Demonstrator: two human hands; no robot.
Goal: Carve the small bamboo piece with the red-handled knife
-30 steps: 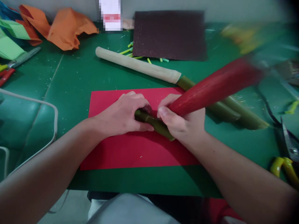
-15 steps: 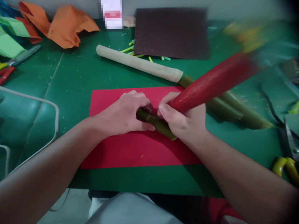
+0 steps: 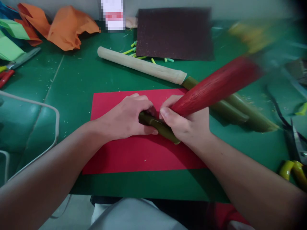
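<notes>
On a red sheet, my left hand is closed around a short dark green piece of bamboo. My right hand grips the tapered lower end of a thick red tool like a fat pen. This tool leans up to the right, and its top runs into a yellow and greenish blur. Behind the fingers, its tip is hidden, so I cannot tell whether it touches the bamboo. The bamboo's far right end sticks out beneath my right hand.
A pale peeled stick and green bamboo pieces lie beyond the sheet. A dark brown sheet covers several yellow-green bits. Crumpled orange paper is at left. Yellow-handled cutters lie at the right edge; a white cable loops at left.
Both hands keep the same grip on the bamboo and the red tool. The whole view has shifted very slightly; the yellow blur at the tool's top looks a little different.
</notes>
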